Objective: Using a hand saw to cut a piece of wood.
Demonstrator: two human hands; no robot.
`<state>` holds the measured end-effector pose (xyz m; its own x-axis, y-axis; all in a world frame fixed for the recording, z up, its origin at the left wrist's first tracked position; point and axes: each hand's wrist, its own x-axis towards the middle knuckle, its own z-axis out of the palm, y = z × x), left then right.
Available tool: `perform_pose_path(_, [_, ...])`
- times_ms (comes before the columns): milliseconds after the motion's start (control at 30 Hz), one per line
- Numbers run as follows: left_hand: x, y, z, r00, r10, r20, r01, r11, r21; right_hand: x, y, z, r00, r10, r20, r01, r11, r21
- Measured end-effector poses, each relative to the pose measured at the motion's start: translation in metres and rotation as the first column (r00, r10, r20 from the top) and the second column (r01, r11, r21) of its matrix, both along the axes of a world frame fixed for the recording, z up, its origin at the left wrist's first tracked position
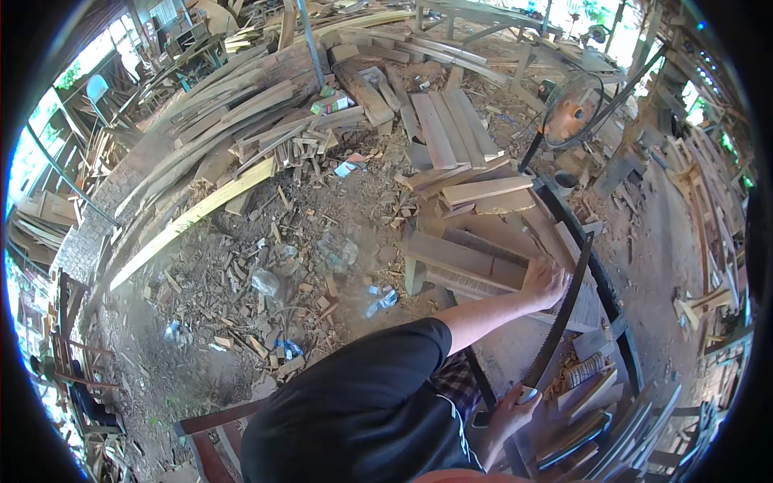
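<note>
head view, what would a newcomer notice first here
A long dark saw blade curves across the workbench at lower right, held between both hands: one near its upper end, the other at its lower end. Planks and wood scraps litter the dirt floor to the left.

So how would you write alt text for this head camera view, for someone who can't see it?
A person in a dark shirt holds a long saw blade, one hand up by stacked wooden boards, the other hand gripping the blade's lower end. Planks and offcuts litter the dirt floor around.
</note>
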<state>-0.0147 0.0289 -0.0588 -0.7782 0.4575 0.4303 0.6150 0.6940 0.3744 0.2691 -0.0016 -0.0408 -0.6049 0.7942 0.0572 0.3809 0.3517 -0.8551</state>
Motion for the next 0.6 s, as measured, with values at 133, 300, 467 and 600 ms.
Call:
perform_pose_path(133, [0.002,0.000,-0.010,0.973,0.002,-0.233,-0.015,0.999,-0.051,-0.001,-0.002,0.001,1.000,-0.009,0.010,0.009,0.997,0.070])
perform_pose_path(300, [-0.004,-0.003,-0.016,0.994,-0.104,0.013,0.099,0.973,0.209,0.001,-0.003,0.008,0.999,0.006,-0.032,-0.002,0.991,0.134])
perform_pose_path(467, [-0.005,-0.014,0.009,0.998,0.060,0.005,-0.059,0.977,0.207,0.004,-0.012,0.024,0.995,-0.003,-0.099,0.020,0.985,0.169])
perform_pose_path(600, [-0.008,-0.026,0.028,1.000,0.026,-0.014,-0.026,0.999,0.034,0.001,-0.006,0.023,0.998,0.015,-0.054,-0.010,0.996,0.090])
